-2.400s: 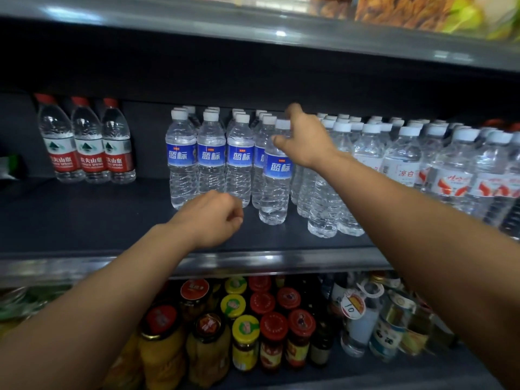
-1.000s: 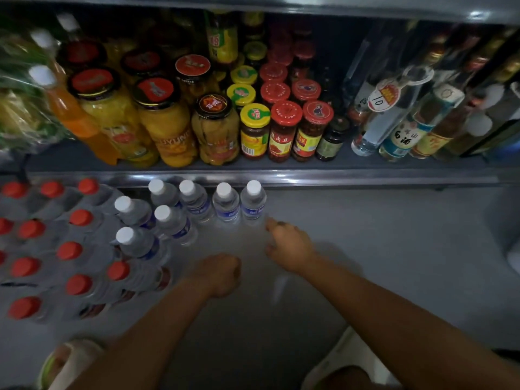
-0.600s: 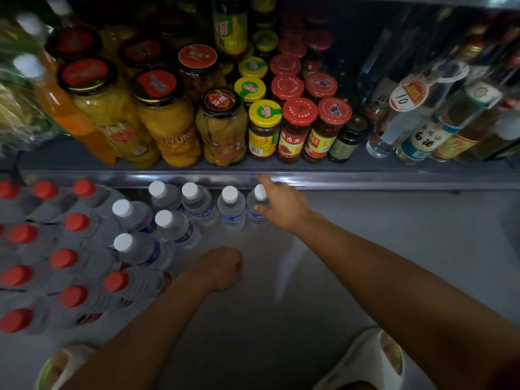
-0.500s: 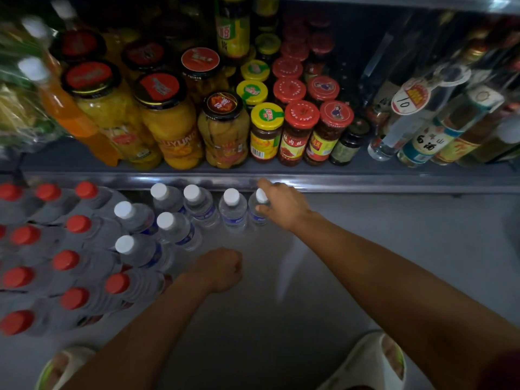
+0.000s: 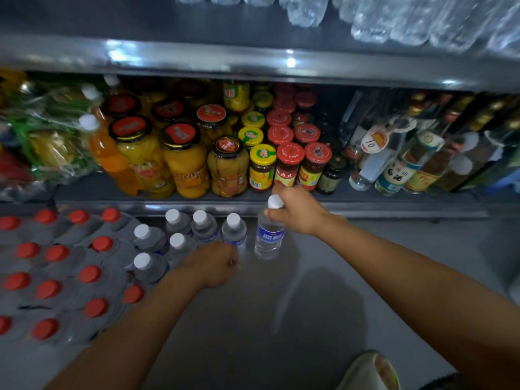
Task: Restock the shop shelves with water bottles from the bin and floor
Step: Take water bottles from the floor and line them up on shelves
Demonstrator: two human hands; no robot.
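Observation:
My right hand (image 5: 298,213) grips the neck of a white-capped, blue-labelled water bottle (image 5: 268,237) and holds it upright just above the grey floor. Left of it, several more white-capped bottles (image 5: 204,230) stand on the floor in front of the bottom shelf. My left hand (image 5: 212,267) hovers with curled fingers, holding nothing, right beside the nearest standing bottle (image 5: 234,230). Bottoms of shelved water bottles (image 5: 394,18) show on the upper shelf at the top.
Shrink-wrapped red-capped bottles (image 5: 59,271) fill the floor at the left. The lower shelf (image 5: 394,208) carries fruit jars (image 5: 185,161), sauce jars (image 5: 289,164) and liquor bottles (image 5: 394,164). Bare grey floor lies to the right. A shoe (image 5: 368,371) shows at the bottom.
My right hand has closed on the rightmost white-capped bottle and lifted it off the floor. My left hand moved up toward the remaining bottles. The view tilted up, showing the upper shelf.

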